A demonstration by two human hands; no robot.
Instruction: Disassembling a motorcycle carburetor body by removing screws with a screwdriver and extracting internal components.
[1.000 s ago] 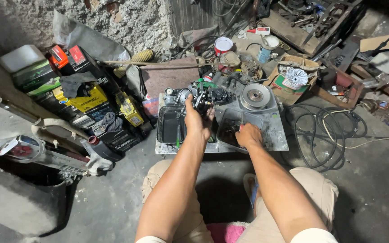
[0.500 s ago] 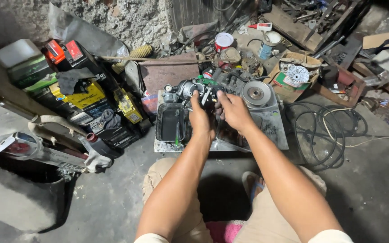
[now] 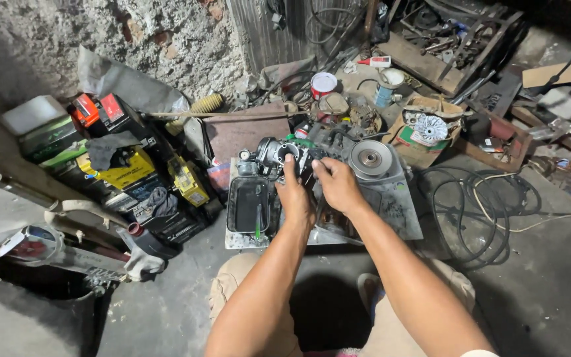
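A rough plastered wall point(image 3: 100, 33) with patches of bare brick closes the far side, and a strip of grey corrugated sheet point(image 3: 279, 33) stands against it. The floor point(image 3: 550, 291) is dark, stained concrete, dim toward the edges and brighter in the middle. At the left, a stack of boxes point(image 3: 120, 165) in black, yellow and green leans beside a chrome exhaust pipe point(image 3: 47, 248) lying on the ground. Loops of black cable point(image 3: 477, 205) sprawl at the right. Farther back sit a red-and-white tin point(image 3: 323, 84), an open cardboard box point(image 3: 424, 132) and a heap of wooden planks and scrap metal point(image 3: 457, 46).
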